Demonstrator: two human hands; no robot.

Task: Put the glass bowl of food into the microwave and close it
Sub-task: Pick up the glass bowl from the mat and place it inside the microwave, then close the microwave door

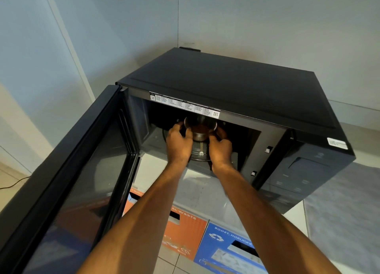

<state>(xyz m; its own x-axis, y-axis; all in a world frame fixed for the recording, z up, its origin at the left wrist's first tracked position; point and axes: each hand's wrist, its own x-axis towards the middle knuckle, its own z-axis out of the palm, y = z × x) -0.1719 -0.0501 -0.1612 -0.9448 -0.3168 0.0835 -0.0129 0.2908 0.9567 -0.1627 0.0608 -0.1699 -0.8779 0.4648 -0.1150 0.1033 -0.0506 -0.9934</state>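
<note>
A small glass bowl (200, 127) with brown food in it is inside the black microwave (236, 84), over the round glass turntable (200, 153). My left hand (177, 143) grips the bowl's left side and my right hand (220, 145) grips its right side. Both hands reach into the cavity. Whether the bowl rests on the turntable or hangs just above it, I cannot tell. The microwave door (67, 181) stands wide open, swung out to the left toward me.
The control panel (304, 175) is on the microwave's right front. Below the counter edge stand an orange waste box (185, 232) and a blue recycling box (228, 249) on a tiled floor. Walls meet in a corner behind the microwave.
</note>
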